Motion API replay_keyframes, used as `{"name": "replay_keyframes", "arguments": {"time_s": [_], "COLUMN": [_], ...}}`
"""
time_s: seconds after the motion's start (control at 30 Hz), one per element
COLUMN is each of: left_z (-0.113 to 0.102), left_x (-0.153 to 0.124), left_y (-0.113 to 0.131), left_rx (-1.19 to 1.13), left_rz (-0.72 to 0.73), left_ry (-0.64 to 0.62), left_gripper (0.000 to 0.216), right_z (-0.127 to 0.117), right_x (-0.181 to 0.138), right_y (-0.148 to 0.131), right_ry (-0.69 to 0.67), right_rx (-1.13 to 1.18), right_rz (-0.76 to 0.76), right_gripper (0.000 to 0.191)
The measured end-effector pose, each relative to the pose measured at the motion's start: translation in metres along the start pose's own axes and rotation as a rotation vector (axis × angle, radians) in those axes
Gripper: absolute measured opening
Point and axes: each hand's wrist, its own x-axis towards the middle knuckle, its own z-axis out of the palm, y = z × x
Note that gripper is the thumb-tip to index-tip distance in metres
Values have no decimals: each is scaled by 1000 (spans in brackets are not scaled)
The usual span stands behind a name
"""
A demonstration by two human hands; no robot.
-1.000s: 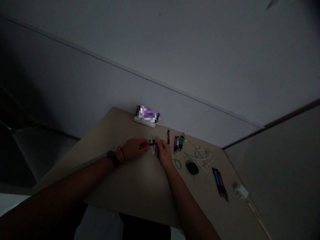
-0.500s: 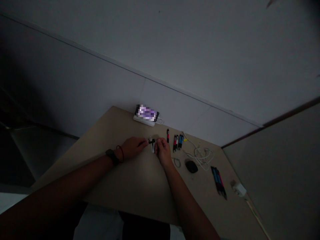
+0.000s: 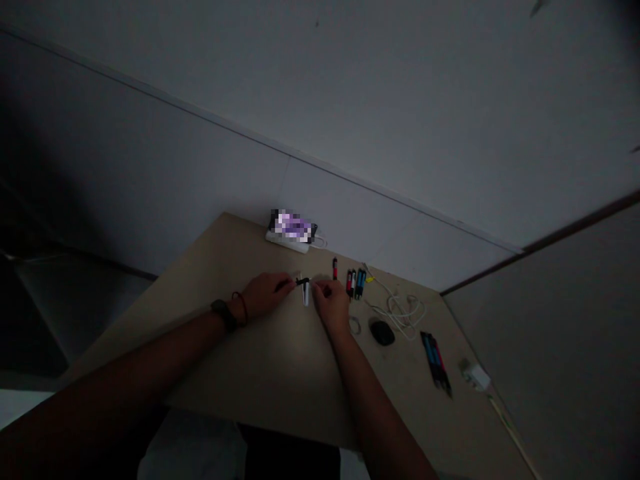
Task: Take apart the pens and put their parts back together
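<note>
My left hand (image 3: 269,293), with a dark watch and a red cord at its wrist, pinches a short black pen part (image 3: 301,282) over the middle of the table. From the right, my right hand (image 3: 333,305) comes up to the far end of that part with thumb and finger closed. Whatever lies between those fingertips is too small and dark to name. Below the black part, between the hands, is a white pen barrel (image 3: 306,295) lying on the table.
A phone (image 3: 294,225) leans on a white block (image 3: 287,241) by the wall. Right of my hands are several pens (image 3: 356,284), a red-and-black pen (image 3: 335,268), a white cable (image 3: 400,313), a black mouse (image 3: 383,332), more pens (image 3: 436,363) and a white plug (image 3: 477,377).
My right hand has drawn slightly right, away from the black pen part, so more of the white barrel shows. My left hand has stayed nearly still.
</note>
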Motion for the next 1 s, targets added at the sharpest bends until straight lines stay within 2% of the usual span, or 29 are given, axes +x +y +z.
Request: {"name": "replay_keyframes", "arguments": {"time_s": [0.17, 0.4, 0.57, 0.8, 1.0], "left_z": [0, 1, 1, 0, -2], "left_x": [0, -1, 0, 1, -1], "left_y": [1, -1, -1, -3, 3], "left_rx": [5, -7, -17, -36, -47], "left_rz": [15, 19, 8, 50, 81], "left_ry": [-9, -8, -4, -26, -23], "left_gripper": [34, 35, 36, 35, 36], "right_z": [3, 2, 0, 4, 7], "right_x": [0, -3, -3, -11, -12], "right_y": [-1, -1, -8, -24, -25], "right_ry": [-85, -25, 101, -56, -138], "right_rx": [-73, -73, 131, 426, 584], "right_rz": [-18, -4, -19, 37, 117], "right_gripper": [28, 35, 44, 39, 41]}}
